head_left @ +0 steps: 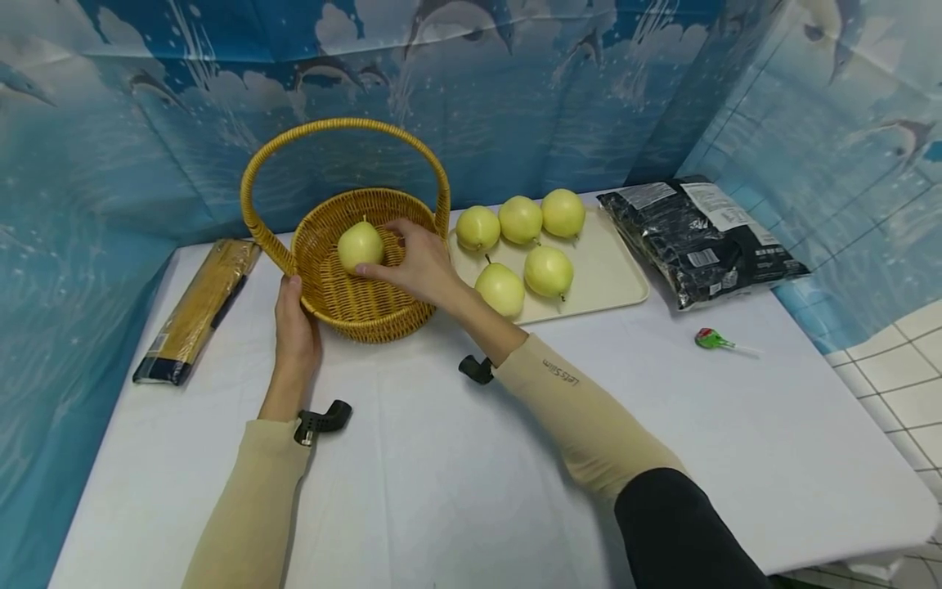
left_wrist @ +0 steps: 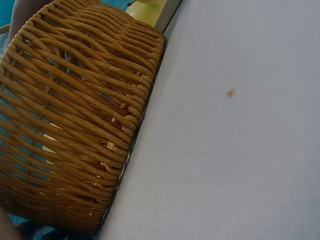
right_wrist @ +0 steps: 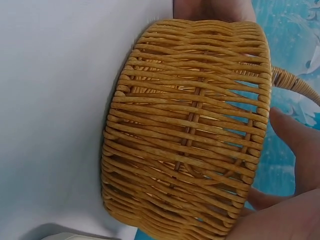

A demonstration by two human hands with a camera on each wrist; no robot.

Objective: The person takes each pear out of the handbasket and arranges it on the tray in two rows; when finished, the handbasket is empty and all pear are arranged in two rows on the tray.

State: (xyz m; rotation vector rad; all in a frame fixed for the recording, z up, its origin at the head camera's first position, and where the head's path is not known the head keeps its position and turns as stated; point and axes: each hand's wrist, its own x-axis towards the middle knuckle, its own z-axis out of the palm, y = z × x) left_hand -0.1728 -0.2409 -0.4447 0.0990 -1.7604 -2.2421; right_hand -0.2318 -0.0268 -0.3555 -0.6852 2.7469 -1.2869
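A round wicker basket (head_left: 353, 323) with a tall arched handle stands on the white table. My left hand (head_left: 297, 335) holds its left side, fingertips up at the rim near the handle's foot. Inside the basket sits a pale yellow-green pear (head_left: 361, 248), stem upward. My right hand (head_left: 421, 263) reaches over the right rim, its thumb at the pear's lower front and its fingers spread just to the right. From the right wrist, the thumb (right_wrist: 290, 127) shows over the rim, while the basket wall hides the pear.
Several more pears (head_left: 549, 272) lie on a cream tray (head_left: 611, 278) right of the basket. A black plastic package (head_left: 699, 237) is beyond it, with a green-wrapped lollipop (head_left: 714, 339) nearer. On the left lies a long yellow packet (head_left: 199, 307). A blue dolphin curtain (head_left: 515, 106) hangs behind.
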